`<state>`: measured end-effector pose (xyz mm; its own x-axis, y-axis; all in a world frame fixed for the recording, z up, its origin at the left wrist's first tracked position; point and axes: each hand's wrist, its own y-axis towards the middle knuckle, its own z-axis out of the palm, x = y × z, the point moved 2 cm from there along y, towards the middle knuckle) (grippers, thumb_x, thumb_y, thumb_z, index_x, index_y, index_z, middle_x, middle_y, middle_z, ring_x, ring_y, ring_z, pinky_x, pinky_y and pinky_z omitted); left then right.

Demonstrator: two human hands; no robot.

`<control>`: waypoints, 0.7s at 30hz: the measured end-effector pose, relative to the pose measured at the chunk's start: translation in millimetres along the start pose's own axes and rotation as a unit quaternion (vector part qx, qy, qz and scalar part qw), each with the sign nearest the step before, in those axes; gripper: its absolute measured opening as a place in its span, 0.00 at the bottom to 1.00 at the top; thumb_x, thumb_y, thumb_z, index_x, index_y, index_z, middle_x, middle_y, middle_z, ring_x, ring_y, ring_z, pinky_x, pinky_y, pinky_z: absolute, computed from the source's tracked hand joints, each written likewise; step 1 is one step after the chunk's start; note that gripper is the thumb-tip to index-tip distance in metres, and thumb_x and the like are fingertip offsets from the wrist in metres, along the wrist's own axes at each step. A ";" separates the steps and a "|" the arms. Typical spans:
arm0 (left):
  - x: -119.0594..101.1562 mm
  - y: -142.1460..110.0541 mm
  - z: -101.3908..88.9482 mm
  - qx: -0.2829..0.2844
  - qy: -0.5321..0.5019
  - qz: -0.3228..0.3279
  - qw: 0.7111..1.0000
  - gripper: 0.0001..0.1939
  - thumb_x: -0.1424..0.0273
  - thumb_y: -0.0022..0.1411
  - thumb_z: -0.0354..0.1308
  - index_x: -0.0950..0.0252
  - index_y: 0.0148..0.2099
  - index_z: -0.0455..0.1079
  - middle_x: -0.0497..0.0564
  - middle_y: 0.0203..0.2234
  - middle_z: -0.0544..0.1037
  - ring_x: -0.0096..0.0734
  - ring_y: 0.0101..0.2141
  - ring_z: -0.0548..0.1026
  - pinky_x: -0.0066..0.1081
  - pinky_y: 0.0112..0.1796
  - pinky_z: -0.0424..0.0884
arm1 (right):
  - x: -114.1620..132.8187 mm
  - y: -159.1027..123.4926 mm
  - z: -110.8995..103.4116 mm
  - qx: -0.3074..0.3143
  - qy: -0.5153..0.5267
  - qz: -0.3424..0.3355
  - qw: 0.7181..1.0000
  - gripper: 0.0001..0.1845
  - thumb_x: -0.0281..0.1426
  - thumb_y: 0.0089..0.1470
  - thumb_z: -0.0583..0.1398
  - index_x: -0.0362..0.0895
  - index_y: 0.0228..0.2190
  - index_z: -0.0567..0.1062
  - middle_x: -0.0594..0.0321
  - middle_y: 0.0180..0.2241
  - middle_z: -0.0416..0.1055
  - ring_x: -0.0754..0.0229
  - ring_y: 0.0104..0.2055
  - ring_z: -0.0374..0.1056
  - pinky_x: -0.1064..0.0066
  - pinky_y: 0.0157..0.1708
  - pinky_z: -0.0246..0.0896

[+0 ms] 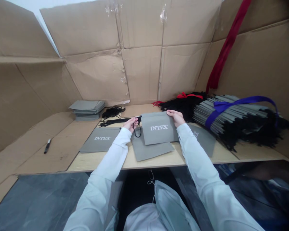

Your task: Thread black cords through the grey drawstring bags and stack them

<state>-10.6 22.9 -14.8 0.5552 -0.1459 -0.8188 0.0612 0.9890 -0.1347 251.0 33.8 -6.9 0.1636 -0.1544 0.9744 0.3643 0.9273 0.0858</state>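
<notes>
A grey felt-like bag printed INTEX (157,128) lies in front of me, its top edge raised slightly. My left hand (131,124) pinches a black cord (137,128) at the bag's upper left corner, and a loop of the cord hangs below my fingers. My right hand (175,117) grips the bag's upper right corner. Another grey bag (149,150) lies partly under the held one. A further INTEX bag (100,140) lies to the left, and one more (203,139) lies under my right forearm.
A stack of grey bags (86,110) and a tangle of black cords (112,112) lie at the back left. A large bundle of grey bags with black cords (231,118), tied with blue ribbon, sits at right. A marker pen (47,146) lies on the cardboard-lined table (62,157).
</notes>
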 end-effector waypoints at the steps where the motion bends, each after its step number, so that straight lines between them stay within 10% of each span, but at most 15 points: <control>1: 0.5 0.5 -0.7 0.001 0.001 -0.003 1.000 0.11 0.79 0.48 0.55 0.70 0.37 0.67 0.51 0.25 0.74 0.19 0.21 0.69 0.20 0.22 0.65 | 0.3 -0.4 0.2 0.001 0.000 0.001 1.000 0.18 0.29 0.26 0.64 0.41 0.28 0.74 0.62 0.25 0.71 0.65 0.26 0.64 0.73 0.28 0.59; 9: 1.1 0.4 0.3 0.031 0.014 0.054 0.998 0.13 0.77 0.46 0.58 0.69 0.38 0.67 0.54 0.33 0.74 0.19 0.23 0.71 0.20 0.21 0.64 | 1.8 -2.7 0.9 0.002 0.014 0.000 1.000 0.16 0.28 0.26 0.64 0.41 0.26 0.74 0.62 0.26 0.71 0.64 0.28 0.65 0.72 0.29 0.60; 21: 2.3 0.4 5.8 0.018 0.084 0.156 0.984 0.15 0.76 0.39 0.60 0.70 0.34 0.67 0.44 0.16 0.67 0.11 0.11 0.54 0.21 0.14 0.48 | -6.2 1.5 2.6 0.030 -0.013 0.003 0.999 0.19 0.30 0.26 0.64 0.41 0.29 0.74 0.62 0.25 0.71 0.65 0.25 0.64 0.74 0.26 0.59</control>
<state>-4.4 23.2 -13.5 0.4075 0.1664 -0.8979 -0.0604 0.9860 0.1553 248.1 37.0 -12.2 0.1406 -0.1409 0.9800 0.3081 0.9469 0.0919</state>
